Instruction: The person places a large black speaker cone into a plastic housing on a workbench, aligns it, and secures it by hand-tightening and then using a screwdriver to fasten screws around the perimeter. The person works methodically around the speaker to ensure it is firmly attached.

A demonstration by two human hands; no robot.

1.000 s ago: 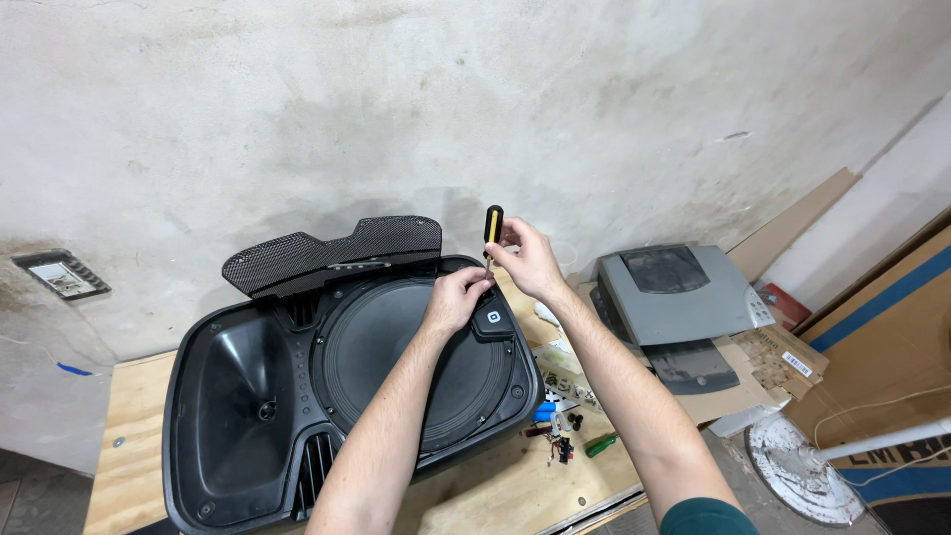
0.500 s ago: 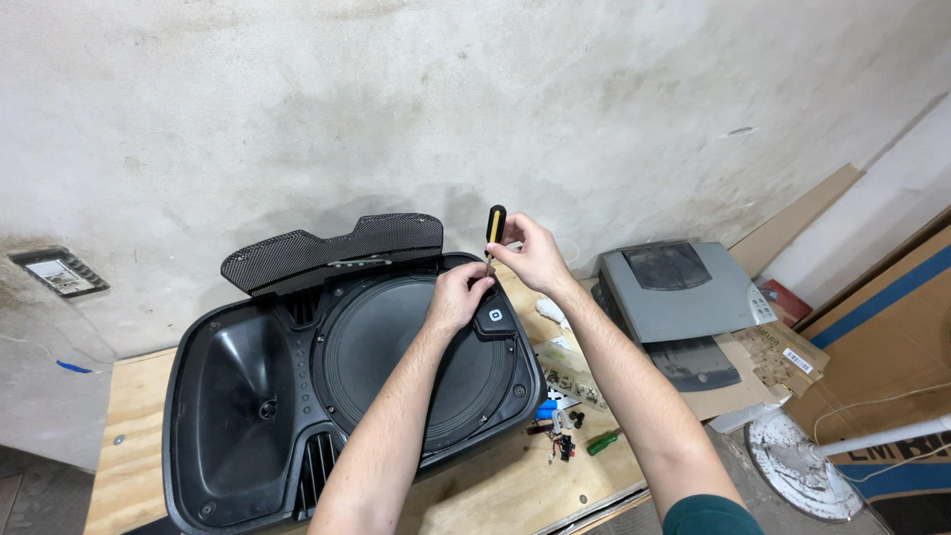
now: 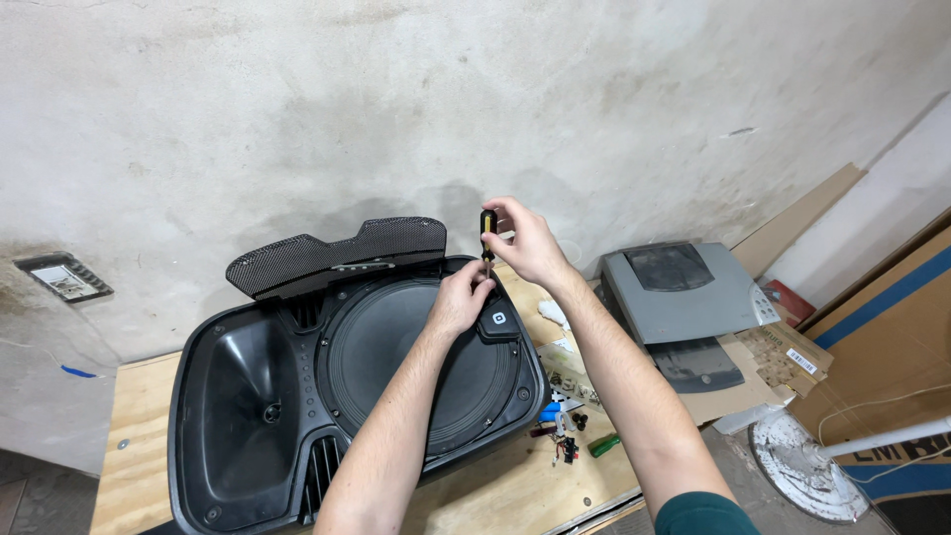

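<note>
A large black speaker cabinet (image 3: 248, 416) lies face up on a plywood table (image 3: 129, 466), with its round woofer cone (image 3: 396, 367) and a horn opening at the left. My right hand (image 3: 525, 243) grips the yellow-and-black handle of a screwdriver (image 3: 487, 226) held upright over the cabinet's upper right corner. My left hand (image 3: 461, 297) rests on the cabinet rim at the screwdriver's tip, fingers pinched around the shaft. The tip itself is hidden by my fingers.
A black mesh grille (image 3: 337, 253) leans against the wall behind the cabinet. Small loose parts and a green-handled tool (image 3: 602, 446) lie at the table's right. A grey printer (image 3: 684, 297) sits on cardboard to the right, near a cardboard box (image 3: 882, 347) and a white fan base (image 3: 802, 466).
Both hands and the screwdriver stay at the same corner of the cabinet; only a slight shift of my right hand on the handle shows.
</note>
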